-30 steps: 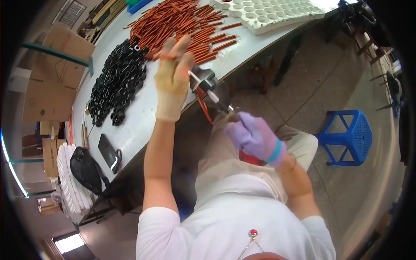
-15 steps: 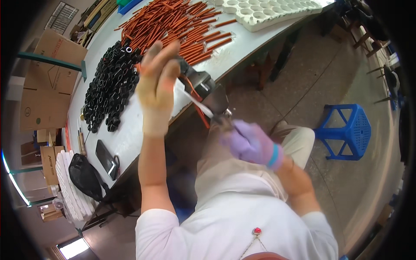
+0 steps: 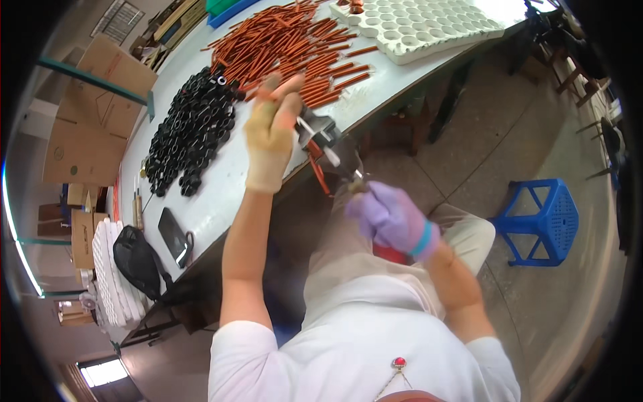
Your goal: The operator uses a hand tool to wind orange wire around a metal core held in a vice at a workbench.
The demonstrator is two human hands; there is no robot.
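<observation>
While the left hand [image 3: 271, 137], in a yellowish glove, is raised over the table edge, its fingers pinch a thin orange-brown rod [image 3: 263, 95] near the fingertips, so that hand is closed on the rod. At about four o'clock from it, just beside the glove, a small metal clamp tool [image 3: 321, 137] with an orange-red part sits at the rim of the grey table [image 3: 221, 194]. The right hand [image 3: 392, 218], in a purple glove with a blue cuff, lies farther along at four o'clock from the tool, over the person's lap, curled around the tool's lever handle [image 3: 351, 177]; its grip looks closed, though the fingertips are partly hidden.

At twelve o'clock from the left hand a broad heap of orange-brown rods [image 3: 295, 43] spreads across the table. At ten o'clock lies a pile of black rings [image 3: 191, 130]. At one o'clock, near the far table edge, a white tray with round holes [image 3: 429, 23] rests beside the rods. At seven o'clock a dark phone [image 3: 174, 234] lies flat on the table, with a black bag [image 3: 137, 261] just beyond it. Cardboard boxes [image 3: 87, 127] stand at nine o'clock. A blue plastic stool [image 3: 542, 221] stands on the floor at three o'clock from the right hand, well apart.
</observation>
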